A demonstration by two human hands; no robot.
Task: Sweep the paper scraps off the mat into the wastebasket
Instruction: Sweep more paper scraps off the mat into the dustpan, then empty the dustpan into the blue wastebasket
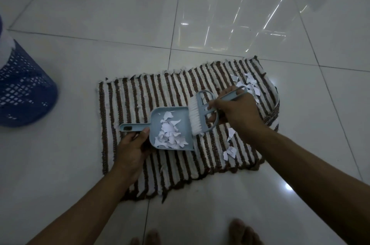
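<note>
White scraps (170,134) lie piled in the dustpan (160,124). My left hand (132,144) grips its handle. My right hand (236,112) grips the brush (200,116) at the pan's mouth. More scraps lie past my right hand on the mat (140,92). The blue wastebasket (22,86) stands well left. I see no writing.

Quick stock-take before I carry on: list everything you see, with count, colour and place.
Mat: one, brown and white striped, on the floor tiles.
Dustpan: one, light blue, on the mat, holding scraps.
Brush: one, light blue, white bristles, at the dustpan's mouth.
Paper scraps: many, white; in the dustpan, and loose on the mat's right part.
Wastebasket: one, blue mesh, far left on the floor.
Left hand: grips the dustpan handle.
Right hand: grips the brush.
Bare feet: bottom edge.
</note>
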